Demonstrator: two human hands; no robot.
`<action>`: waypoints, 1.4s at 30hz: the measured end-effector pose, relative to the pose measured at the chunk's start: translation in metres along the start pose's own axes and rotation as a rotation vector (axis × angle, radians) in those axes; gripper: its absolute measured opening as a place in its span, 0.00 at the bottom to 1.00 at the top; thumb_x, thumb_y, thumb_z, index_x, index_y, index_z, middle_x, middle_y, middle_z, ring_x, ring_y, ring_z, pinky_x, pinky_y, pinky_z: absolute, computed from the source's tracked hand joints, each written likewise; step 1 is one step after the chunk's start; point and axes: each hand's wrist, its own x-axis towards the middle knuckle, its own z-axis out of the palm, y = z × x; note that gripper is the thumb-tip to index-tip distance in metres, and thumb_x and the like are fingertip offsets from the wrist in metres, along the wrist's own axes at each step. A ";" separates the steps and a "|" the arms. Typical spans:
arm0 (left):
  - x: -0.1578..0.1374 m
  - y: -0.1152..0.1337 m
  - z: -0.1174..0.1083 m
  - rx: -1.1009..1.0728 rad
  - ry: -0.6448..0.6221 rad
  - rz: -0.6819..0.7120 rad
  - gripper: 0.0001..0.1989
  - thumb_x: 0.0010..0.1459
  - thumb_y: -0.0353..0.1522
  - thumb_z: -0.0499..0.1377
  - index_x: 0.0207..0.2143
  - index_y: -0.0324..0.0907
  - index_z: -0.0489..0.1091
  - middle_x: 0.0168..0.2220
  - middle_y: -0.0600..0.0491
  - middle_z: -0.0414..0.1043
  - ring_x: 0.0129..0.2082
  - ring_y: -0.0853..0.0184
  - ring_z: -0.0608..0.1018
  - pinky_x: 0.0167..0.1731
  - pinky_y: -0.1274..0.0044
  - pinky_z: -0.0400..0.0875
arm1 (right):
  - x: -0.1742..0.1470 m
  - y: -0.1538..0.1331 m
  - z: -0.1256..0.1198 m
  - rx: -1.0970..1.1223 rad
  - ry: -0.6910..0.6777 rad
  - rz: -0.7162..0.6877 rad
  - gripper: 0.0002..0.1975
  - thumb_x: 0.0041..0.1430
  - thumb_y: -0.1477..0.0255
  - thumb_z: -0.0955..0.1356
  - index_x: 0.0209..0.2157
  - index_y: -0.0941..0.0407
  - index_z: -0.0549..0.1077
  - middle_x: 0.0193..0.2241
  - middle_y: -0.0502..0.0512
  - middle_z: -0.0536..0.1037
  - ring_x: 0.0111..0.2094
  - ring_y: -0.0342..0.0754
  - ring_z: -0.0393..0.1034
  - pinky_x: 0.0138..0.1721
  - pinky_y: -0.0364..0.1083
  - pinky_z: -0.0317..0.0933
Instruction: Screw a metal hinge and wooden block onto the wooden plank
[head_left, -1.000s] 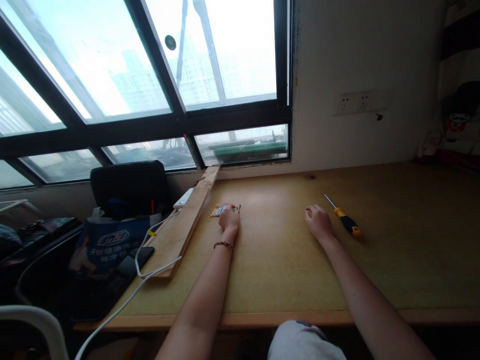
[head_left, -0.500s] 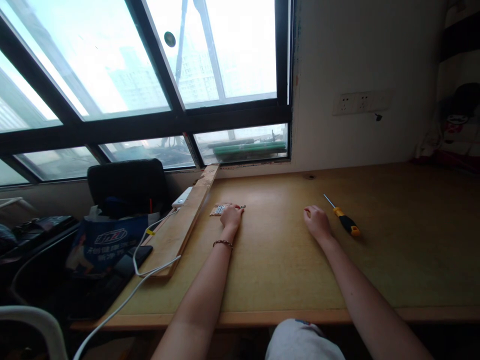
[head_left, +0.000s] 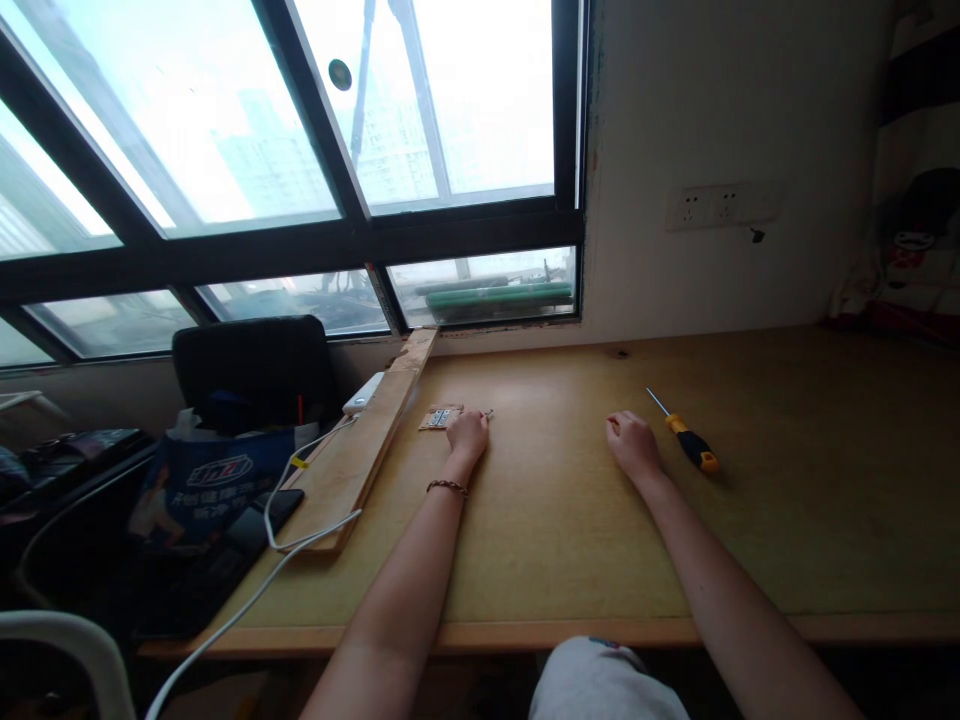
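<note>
My left hand point(head_left: 468, 432), with a braided bracelet at the wrist, is closed over the table. A small dark piece, perhaps metal, pokes out past its fingertips; it is too small to name. Just left of these fingers lies a small flat wooden-looking plate point(head_left: 430, 419) bearing pale grey rectangular parts, partly covered by the hand. My right hand point(head_left: 632, 441) rests on the table in a loose fist, and nothing shows in it. Close by on its right lies a screwdriver point(head_left: 694, 443) with a black and yellow handle, its thin shaft pointing away from me.
A long wooden board point(head_left: 364, 455) lies along the left of the table point(head_left: 547, 560), with a white power strip point(head_left: 364, 394) beside it. A white cable point(head_left: 225, 610) runs off the front left edge. Beyond are a blue bag point(head_left: 217, 480), a black chair point(head_left: 255, 365) and the window.
My left hand has shifted slightly to the right, showing a bit more of the plate. My right hand and the screwdriver have stayed where they were.
</note>
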 end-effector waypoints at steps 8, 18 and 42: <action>-0.037 0.058 0.004 -0.511 -0.142 0.123 0.17 0.55 0.42 0.53 0.36 0.40 0.73 0.32 0.49 0.75 0.31 0.66 0.75 0.27 0.79 0.61 | -0.004 -0.027 0.011 0.579 -0.061 0.211 0.10 0.52 0.66 0.64 0.28 0.58 0.73 0.29 0.58 0.77 0.30 0.49 0.71 0.34 0.47 0.65; -0.094 0.102 0.013 -0.678 -0.142 0.299 0.18 0.52 0.45 0.54 0.33 0.41 0.73 0.21 0.56 0.67 0.21 0.73 0.67 0.21 0.80 0.53 | -0.014 -0.045 0.015 1.247 -0.237 0.485 0.16 0.33 0.64 0.75 0.23 0.61 0.74 0.21 0.53 0.76 0.23 0.44 0.71 0.28 0.42 0.68; -0.082 0.099 0.009 -1.258 -0.417 0.161 0.17 0.43 0.42 0.61 0.28 0.35 0.74 0.23 0.52 0.71 0.22 0.74 0.65 0.24 0.80 0.57 | -0.012 -0.044 0.007 1.103 -0.227 0.367 0.20 0.41 0.61 0.72 0.33 0.60 0.72 0.27 0.58 0.79 0.26 0.46 0.73 0.24 0.40 0.61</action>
